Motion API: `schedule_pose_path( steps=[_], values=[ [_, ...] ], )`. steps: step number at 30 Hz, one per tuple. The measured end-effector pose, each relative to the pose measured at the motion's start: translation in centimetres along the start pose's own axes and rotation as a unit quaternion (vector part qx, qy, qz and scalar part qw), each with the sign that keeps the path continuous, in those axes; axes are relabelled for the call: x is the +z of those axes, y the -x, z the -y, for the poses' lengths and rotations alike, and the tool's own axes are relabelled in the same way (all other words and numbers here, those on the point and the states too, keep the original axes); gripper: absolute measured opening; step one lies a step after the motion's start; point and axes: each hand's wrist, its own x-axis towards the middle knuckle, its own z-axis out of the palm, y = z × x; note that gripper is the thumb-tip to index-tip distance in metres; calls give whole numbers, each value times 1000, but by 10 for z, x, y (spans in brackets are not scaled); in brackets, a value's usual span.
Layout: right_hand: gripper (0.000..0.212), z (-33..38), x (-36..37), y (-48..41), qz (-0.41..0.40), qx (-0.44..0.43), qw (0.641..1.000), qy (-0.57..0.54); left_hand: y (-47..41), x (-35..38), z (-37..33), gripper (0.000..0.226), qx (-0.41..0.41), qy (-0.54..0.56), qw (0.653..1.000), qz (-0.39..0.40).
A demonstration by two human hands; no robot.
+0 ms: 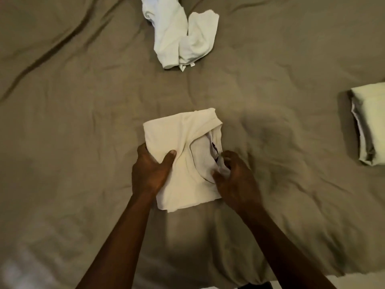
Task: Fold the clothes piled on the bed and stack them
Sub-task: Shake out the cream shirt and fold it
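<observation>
A cream T-shirt [179, 138], folded into a small rectangle with its collar showing, lies at the middle of the bed. My left hand [151, 170] grips its left edge, thumb on top and fingers underneath. My right hand [231, 178] pinches the cloth at the collar on the shirt's right side. A crumpled white garment [181, 36] lies unfolded at the far middle of the bed. A folded pale garment [370, 122] sits at the right edge of the view.
The bed is covered with a wrinkled olive-brown sheet [73, 101]. Its near edge [208, 282] runs along the bottom of the view between my forearms.
</observation>
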Motion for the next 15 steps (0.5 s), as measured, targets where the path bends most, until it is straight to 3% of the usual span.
schedule_pose_path(
  steps=[3,7,9,12,13,15],
  values=[
    [39,-12,0,5,-92,-1,995,-47,-12,2,8,76,15,24,999,20],
    [25,-12,0,13,-210,156,960,-100,-26,-4,17,71,-14,111,992,58],
    [41,-8,10,22,-249,214,936,-126,-30,-8,15,68,7,100,994,45],
    [74,6,36,41,-255,222,932,-129,-38,-17,8,76,165,33,985,-25],
    [74,8,46,45,-253,196,941,-105,-44,-20,5,72,229,4,973,-36],
    [52,12,64,51,-255,125,959,-16,-62,-25,-5,56,321,-67,945,-18]
  ],
)
